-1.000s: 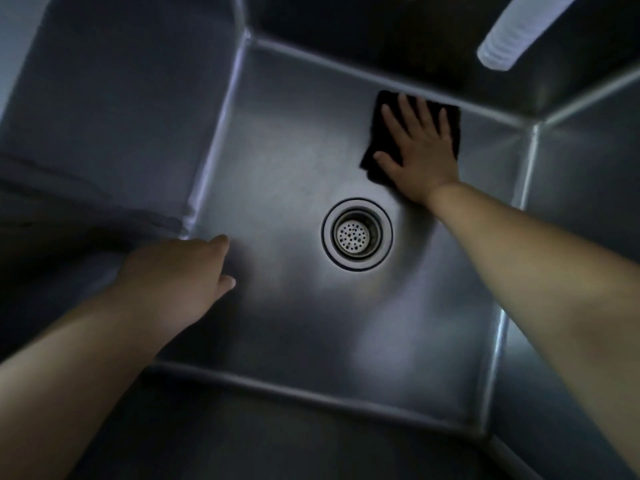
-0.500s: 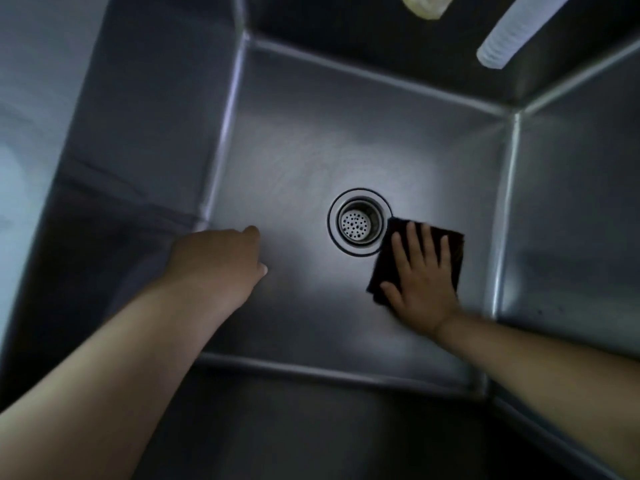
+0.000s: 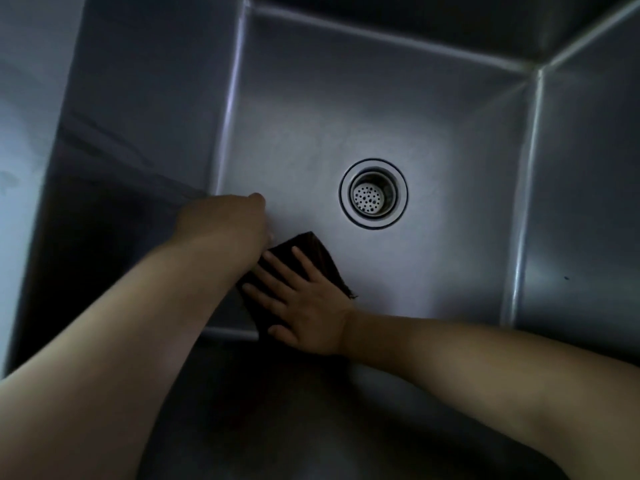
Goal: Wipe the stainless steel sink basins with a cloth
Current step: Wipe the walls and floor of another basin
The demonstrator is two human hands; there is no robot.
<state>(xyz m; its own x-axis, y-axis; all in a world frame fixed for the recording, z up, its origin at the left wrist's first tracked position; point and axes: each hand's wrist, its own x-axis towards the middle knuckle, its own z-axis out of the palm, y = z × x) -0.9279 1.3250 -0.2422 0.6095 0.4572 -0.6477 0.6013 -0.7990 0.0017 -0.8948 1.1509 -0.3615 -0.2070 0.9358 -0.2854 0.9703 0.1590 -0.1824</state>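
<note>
A: Start with the hands. The right hand point(image 3: 304, 306) lies flat with its fingers spread, pressing the dark cloth point(image 3: 313, 252) onto the floor of the sink basin point(image 3: 450, 140), at the near edge and a little left of the drain point(image 3: 373, 194).

B: And the left hand point(image 3: 225, 225)?

A: It hovers just beside the cloth, near the left wall. I see only its back, and the fingers are turned away, so I cannot tell whether they are curled or loose. It holds nothing that I can see.

B: What could go wrong from here?

A: The two hands crowd one another, I think; the left forearm crosses over part of the cloth, so a sweep to the left could be blocked. The cloth could also bunch against the near wall, leaving the corner seam unwiped.

B: Anything in the basin?

A: Only the cloth, and the drain with its perforated strainer point(image 3: 367, 199). No standing water shows.
</note>
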